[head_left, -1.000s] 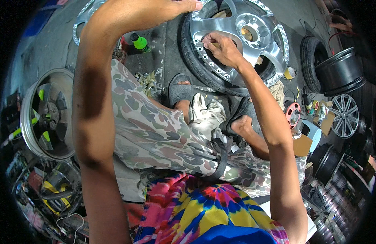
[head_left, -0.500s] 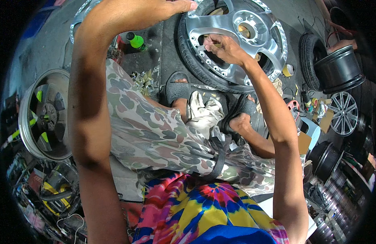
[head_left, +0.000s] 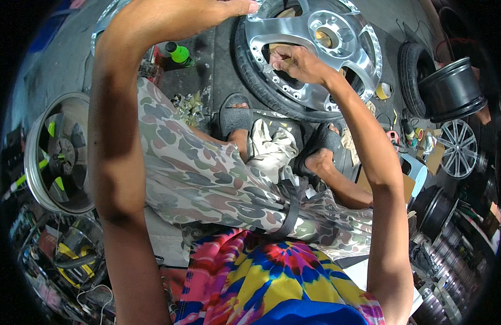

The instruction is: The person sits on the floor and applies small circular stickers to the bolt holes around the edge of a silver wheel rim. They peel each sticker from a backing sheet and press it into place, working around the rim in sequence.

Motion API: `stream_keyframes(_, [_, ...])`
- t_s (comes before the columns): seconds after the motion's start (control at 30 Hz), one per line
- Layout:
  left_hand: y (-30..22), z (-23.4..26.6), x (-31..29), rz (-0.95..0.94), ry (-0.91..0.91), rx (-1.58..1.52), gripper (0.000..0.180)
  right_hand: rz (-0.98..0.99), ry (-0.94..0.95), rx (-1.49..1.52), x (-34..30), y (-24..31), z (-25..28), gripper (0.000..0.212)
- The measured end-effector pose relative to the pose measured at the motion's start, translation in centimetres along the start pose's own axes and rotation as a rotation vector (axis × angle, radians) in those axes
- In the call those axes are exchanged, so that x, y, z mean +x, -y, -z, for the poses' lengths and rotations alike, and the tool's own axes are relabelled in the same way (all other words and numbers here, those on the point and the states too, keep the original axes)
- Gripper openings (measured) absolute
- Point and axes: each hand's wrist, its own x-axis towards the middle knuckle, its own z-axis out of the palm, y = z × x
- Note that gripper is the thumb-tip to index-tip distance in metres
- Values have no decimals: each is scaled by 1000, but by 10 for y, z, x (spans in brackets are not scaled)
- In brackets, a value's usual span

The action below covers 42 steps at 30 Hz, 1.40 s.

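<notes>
A polished silver wheel face point(head_left: 337, 51) with rivet holes round its edge lies on a black tyre point(head_left: 247, 81) in front of me. My left hand point(head_left: 218, 10) reaches the wheel's upper left edge, one digit stretched out against the rim; its other fingers are cut off by the picture's top. Over the near-left gap between spokes, my right hand point(head_left: 299, 64) is closed in a pinch beside the row of holes. A small greyish bit shows at its fingertips, too small to name.
A green-capped bottle point(head_left: 179, 53) stands left of the tyre, with shiny metal scraps point(head_left: 190, 107) nearer me. A pale cloth point(head_left: 272, 146) lies between my sandalled feet. Farther right are a tape roll point(head_left: 384, 91), a black wheel barrel point(head_left: 453, 89) and a multi-spoke wheel point(head_left: 457, 147). Another wheel point(head_left: 61, 154) stands left.
The whole view has shifted slightly. My right hand stays pinched near the same row of holes, and the left stays at the rim. At far right, another person's hand has left the black barrel's top.
</notes>
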Motion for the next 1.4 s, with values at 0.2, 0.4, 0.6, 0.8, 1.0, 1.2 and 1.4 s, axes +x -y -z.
stream_keyframes(0.2, [-24,-6,11,204,4,121,38,8,30,-17,-5,-9,-2,7])
stream_keyframes(0.4, [5,-5,4,-45,-12,40,37,63,105,-51,-7,-6,5,9])
stream_keyframes(0.6, [5,-5,4,-66,-20,77,38,70,-33,-83,0,-2,-1,10])
stream_keyframes(0.8, [1,-12,-3,-91,-91,120,38,131,-2,-133,-5,-5,1,9])
stream_keyframes(1.0, [-15,-1,3,104,12,125,38,106,-9,-102,4,-2,-3,10])
stream_keyframes(1.2, [-13,-13,-2,25,-80,168,38,104,33,-155,-3,-8,0,11])
stream_keyframes(1.4, [0,-3,1,-25,12,42,37,74,75,-173,0,-1,4,10])
